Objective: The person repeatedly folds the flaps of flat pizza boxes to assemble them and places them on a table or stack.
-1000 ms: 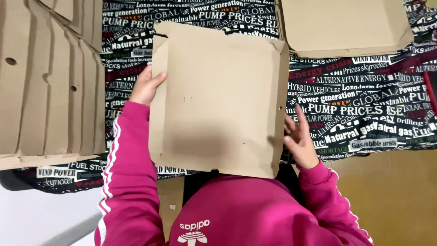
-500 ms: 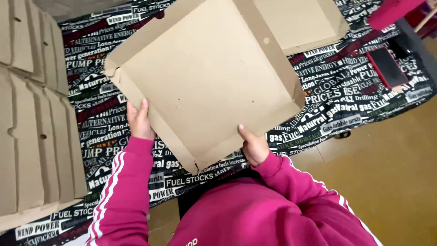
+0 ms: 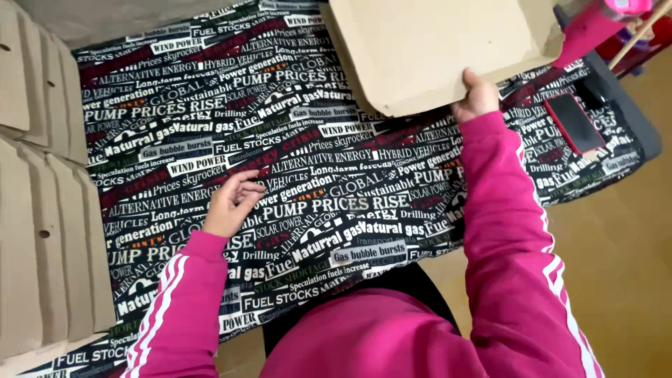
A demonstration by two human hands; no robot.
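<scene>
Cardboard box (image 3: pixel 434 52) — right hand (image 3: pixel 477 98) grips near edge; left hand (image 3: pixel 231 204) empty, fingers loosely curled.

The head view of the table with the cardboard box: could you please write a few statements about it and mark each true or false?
1. The right hand grips the edge of the folded cardboard box. True.
2. The left hand holds the box as well. False: it is empty, open above the printed tablecloth.
3. A stack of flat cardboard sheets lies at the left side of the table. True.
4. A phone lies next to the left hand. False: it lies near the table's right end, beyond the right arm.
5. The sleeves are blue. False: they are pink with white stripes.
</scene>
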